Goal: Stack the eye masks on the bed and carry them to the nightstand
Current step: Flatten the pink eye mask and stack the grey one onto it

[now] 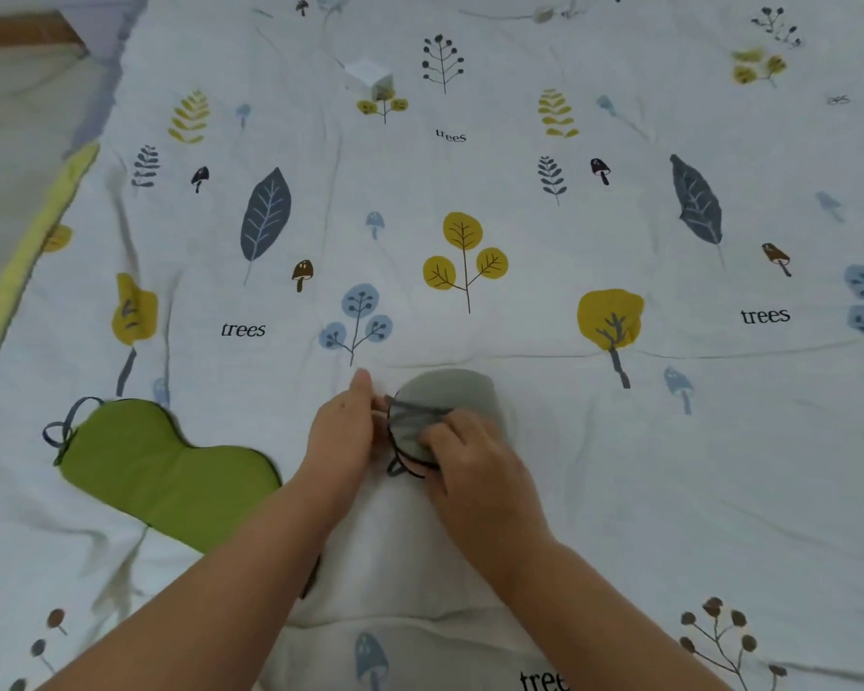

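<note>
A grey eye mask (450,391) lies folded on the bed near the middle front, its dark strap wrapped across it. My left hand (342,431) pinches the mask's left edge and strap. My right hand (465,461) presses on the mask's lower right part with fingers on the strap. A green eye mask (155,461) with a blue-grey strap lies flat on the bed to the left, partly hidden under my left forearm.
The bed is covered by a white quilt (619,216) printed with trees, leaves and mushrooms. A small white box (370,77) sits on the quilt at the back. The bed's left edge shows a yellow border (26,256) with floor beyond.
</note>
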### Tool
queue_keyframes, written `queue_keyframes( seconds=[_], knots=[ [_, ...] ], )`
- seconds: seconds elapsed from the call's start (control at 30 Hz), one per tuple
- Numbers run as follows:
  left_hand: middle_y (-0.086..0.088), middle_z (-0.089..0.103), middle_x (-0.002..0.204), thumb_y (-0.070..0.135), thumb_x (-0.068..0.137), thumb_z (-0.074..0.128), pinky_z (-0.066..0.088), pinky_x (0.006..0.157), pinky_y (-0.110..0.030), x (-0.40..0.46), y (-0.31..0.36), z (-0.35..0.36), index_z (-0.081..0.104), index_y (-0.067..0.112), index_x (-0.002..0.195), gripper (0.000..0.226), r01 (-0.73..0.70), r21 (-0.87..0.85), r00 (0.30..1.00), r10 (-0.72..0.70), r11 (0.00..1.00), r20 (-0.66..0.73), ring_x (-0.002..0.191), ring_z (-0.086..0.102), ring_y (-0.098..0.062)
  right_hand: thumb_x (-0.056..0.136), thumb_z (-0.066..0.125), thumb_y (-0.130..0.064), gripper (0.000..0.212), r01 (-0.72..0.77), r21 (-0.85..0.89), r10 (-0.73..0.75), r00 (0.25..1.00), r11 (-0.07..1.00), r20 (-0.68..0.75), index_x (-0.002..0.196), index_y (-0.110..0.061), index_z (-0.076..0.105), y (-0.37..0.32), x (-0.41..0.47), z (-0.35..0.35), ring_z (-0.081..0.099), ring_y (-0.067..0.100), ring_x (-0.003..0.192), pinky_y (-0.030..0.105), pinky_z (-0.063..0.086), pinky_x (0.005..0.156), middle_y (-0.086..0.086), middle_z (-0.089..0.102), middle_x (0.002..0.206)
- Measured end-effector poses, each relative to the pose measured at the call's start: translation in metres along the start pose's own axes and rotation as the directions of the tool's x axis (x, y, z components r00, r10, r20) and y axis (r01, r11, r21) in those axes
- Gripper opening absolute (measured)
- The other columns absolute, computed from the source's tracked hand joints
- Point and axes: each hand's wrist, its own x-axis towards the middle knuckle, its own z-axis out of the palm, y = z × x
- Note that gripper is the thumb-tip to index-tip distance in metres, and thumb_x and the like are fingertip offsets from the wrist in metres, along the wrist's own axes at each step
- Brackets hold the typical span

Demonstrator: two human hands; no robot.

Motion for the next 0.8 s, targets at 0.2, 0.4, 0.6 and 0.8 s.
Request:
queue_keyframes(
  seconds=[0.2,0.4,0.6,0.8],
  knots=[
    [-0.002,0.060,0.072,0.013,0.070,0.070,0.047,0.054,-0.025,-0.002,-0.008,-0.001,0.054,0.015,0.093,0.028,-0.126,0.265,0.989,0.100,0.956,0.112,0.062,0.056,-0.017,0.073,0.054,-0.007,0.022,-0.097,0.049,0.102,0.988,0.994,-0.119,0.090,-0.004,0.068,0.012,0.002,0.002,0.059,0.036,0.086,0.042,0.053,0.072,0.016,0.066,0.092],
    [-0.007,0.058,0.075,-0.009,0.076,0.048,0.046,0.045,-0.015,0.000,-0.008,-0.001,0.057,0.010,0.098,0.031,-0.186,0.220,0.977,0.156,0.958,0.148,0.059,0.052,-0.016,0.090,0.048,-0.020,0.038,-0.521,0.187,0.516,0.853,0.833,0.080,0.127,-0.015,0.038,0.031,0.030,-0.003,0.054,0.031,0.102,0.038,0.042,0.081,0.011,0.055,0.115],
    [-0.014,0.061,0.102,-0.004,0.080,0.040,0.043,0.077,-0.032,-0.002,-0.004,-0.013,0.055,0.008,0.108,0.034,-0.147,0.389,0.943,0.247,0.909,-0.221,0.093,0.055,-0.029,0.090,0.045,-0.018,0.037,-0.562,0.092,0.567,0.823,0.822,-0.039,0.126,-0.018,0.037,0.043,0.025,-0.010,0.051,0.027,0.094,0.038,0.042,0.074,0.010,0.056,0.112],
    [-0.015,0.036,0.148,0.015,0.084,0.039,0.030,0.109,-0.049,-0.021,-0.010,0.030,0.038,0.010,0.137,0.053,-0.585,0.666,0.670,0.738,0.464,0.074,0.136,0.034,-0.033,0.094,0.035,-0.030,0.061,-0.211,-0.132,0.207,0.977,0.968,-0.047,0.148,-0.020,0.008,0.044,0.020,0.010,0.008,0.028,0.146,0.049,0.017,0.115,0.005,0.007,0.159]
  ],
)
